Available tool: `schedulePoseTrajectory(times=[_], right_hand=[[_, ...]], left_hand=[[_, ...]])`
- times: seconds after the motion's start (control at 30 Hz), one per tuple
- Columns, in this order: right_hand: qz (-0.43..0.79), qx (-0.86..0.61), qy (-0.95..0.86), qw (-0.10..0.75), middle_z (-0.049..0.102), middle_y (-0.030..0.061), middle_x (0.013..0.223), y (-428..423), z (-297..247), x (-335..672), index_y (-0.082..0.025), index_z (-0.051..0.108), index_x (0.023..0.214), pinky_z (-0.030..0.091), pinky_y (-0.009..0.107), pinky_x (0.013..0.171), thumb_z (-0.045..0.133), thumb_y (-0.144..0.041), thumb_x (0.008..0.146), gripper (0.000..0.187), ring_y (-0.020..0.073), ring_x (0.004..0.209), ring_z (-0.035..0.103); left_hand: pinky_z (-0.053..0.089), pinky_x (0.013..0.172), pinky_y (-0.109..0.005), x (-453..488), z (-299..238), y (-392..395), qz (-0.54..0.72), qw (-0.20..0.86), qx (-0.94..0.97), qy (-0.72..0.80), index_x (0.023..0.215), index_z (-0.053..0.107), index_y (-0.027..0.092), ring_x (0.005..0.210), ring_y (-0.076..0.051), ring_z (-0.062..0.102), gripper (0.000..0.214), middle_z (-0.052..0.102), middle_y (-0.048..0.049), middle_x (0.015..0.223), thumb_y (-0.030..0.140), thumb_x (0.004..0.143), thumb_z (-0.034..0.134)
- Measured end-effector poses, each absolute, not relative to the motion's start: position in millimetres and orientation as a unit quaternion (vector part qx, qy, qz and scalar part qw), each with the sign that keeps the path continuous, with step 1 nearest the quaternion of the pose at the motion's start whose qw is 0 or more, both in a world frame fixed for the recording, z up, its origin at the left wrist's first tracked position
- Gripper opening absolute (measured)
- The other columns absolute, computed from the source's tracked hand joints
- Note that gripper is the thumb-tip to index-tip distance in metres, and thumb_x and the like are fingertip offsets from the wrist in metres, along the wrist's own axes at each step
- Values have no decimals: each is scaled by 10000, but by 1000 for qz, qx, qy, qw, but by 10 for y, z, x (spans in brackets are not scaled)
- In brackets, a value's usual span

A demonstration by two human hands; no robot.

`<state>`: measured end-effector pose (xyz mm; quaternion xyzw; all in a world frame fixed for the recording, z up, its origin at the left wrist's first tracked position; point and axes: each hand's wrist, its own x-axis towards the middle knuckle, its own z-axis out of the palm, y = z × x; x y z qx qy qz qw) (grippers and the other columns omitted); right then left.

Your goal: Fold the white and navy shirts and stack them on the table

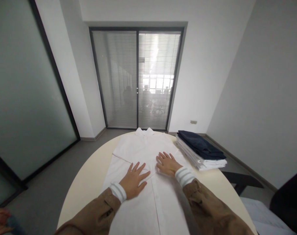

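A white button-front shirt [143,212] lies spread on the round table, front side up, its collar at the far edge. My left hand [134,180] rests on the left half of the shirt's front with fingers spread. On the other side of the button strip, my right hand [168,164] is on or just over the cloth, fingers stretched out and slightly apart. Neither hand grips anything. Small creases show in the fabric between the hands. The shirt's lower end runs out of the frame at the bottom.
To the right on the cream table [87,186] sits a stack of folded white garments [199,161], topped by a dark navy garment [202,143]. A black chair [289,202] stands at the lower right, with something white beside it. Glass doors with blinds [138,78] are beyond the table.
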<state>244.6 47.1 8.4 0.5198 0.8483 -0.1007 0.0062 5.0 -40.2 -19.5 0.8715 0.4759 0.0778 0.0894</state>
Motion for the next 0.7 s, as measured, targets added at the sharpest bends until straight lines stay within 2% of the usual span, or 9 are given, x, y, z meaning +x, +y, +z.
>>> schedulePoseTrajectory(times=[0.1, 0.3, 0.37, 0.53, 0.7], right_hand=[[-83, 519, 849, -63, 229, 92, 1610, 398, 72, 2147, -226, 331, 1510, 109, 531, 1170, 242, -560, 974, 638, 297, 1485, 147], [-108, 551, 826, -54, 119, 42, 1638, 327, -259, 1935, -311, 199, 1550, 37, 581, 1151, 185, -635, 958, 675, 342, 1495, 35], [-106, 552, 825, -63, 127, 31, 1637, 337, -323, 1953, -322, 201, 1548, 18, 571, 1156, 182, -642, 955, 674, 335, 1496, 30], [-108, 544, 828, -75, 143, 40, 1634, 345, -316, 1987, -314, 221, 1546, 27, 566, 1157, 218, -660, 942, 696, 343, 1495, 40], [-112, 552, 823, -68, 136, 39, 1635, 305, -268, 1995, -323, 228, 1543, 17, 572, 1151, 251, -687, 923, 719, 378, 1489, 7]], left_hand=[[79, 1147, -664, 36, -200, -393, 73, 103, 869, 478, 1497, 330, 393, 1480, -404, 42, 570, 124, -52, 1636, 513, 951, 441], [48, 1103, -727, 34, -209, -393, 56, 116, 849, 512, 1501, 312, 405, 1458, -458, -60, 676, 49, -71, 1643, 695, 896, 394], [58, 1117, -705, 50, -229, -390, 60, 117, 837, 531, 1504, 309, 396, 1468, -433, -42, 653, 64, -71, 1642, 689, 920, 328], [83, 1165, -619, 92, -289, -353, 66, 115, 790, 598, 1538, 277, 260, 1484, -378, 9, 709, 116, -108, 1629, 656, 954, 211], [77, 1144, -655, 19, -263, -317, 30, 125, 792, 597, 1544, 228, 320, 1484, -376, 3, 674, 88, -68, 1633, 651, 958, 200]])
